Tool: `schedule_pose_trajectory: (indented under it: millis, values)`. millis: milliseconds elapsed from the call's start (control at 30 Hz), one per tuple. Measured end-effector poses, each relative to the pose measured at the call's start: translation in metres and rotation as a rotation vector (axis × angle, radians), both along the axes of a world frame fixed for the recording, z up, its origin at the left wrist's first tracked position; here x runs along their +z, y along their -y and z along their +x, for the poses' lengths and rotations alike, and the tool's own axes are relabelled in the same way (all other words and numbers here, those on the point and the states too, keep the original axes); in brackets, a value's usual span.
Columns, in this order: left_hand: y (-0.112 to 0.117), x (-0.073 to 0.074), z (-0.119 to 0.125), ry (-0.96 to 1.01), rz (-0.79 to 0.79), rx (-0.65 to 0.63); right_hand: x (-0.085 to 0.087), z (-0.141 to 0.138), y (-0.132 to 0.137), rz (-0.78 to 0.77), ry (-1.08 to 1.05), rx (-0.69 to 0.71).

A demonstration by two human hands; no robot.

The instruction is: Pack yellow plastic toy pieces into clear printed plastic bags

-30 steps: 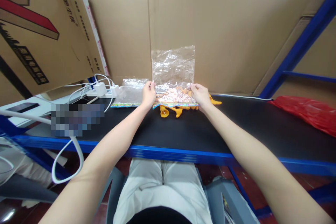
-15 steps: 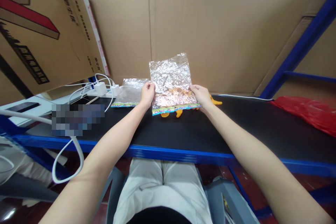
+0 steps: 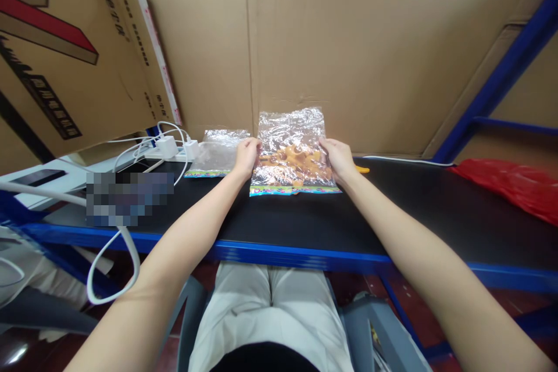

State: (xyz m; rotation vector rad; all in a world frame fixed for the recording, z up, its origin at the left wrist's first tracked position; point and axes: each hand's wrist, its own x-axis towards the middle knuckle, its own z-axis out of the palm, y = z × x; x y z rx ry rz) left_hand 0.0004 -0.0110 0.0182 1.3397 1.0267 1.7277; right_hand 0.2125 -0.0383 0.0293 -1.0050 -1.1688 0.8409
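A clear plastic bag with a colourful printed strip along its near edge is stretched between my two hands. My left hand pinches its left side, and my right hand pinches the right side. Orange pieces show through the film; whether they lie inside the bag or under it I cannot tell. One orange tip pokes out beyond my right hand. Just left of my left hand, a second clear bag with a similar printed strip lies on the black tabletop.
White chargers and tangled cables sit on a power strip at the left, near a blurred-out patch. A crumpled red plastic bag lies at the right. Cardboard walls the back, and a blue metal rail edges the front.
The held bag has come down and flatter, from a raised tilt, and shifted slightly right. More orange now shows through it. Both hands keep their hold.
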Motion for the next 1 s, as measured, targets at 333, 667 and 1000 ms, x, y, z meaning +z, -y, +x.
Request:
schedule_pose_trajectory:
  millis: [333, 667, 1000]
  values:
    - [0.002, -0.004, 0.002, -0.107, 0.065, -0.026, -0.007, 0.001, -0.007, 0.126, 0.073, -0.071]
    - [0.001, -0.005, 0.0, -0.209, 0.101, -0.001, -0.003, 0.003, -0.007, 0.145, 0.016, -0.098]
    - [-0.006, -0.001, -0.004, -0.034, 0.01, 0.159, -0.005, 0.001, -0.006, 0.043, 0.13, 0.004]
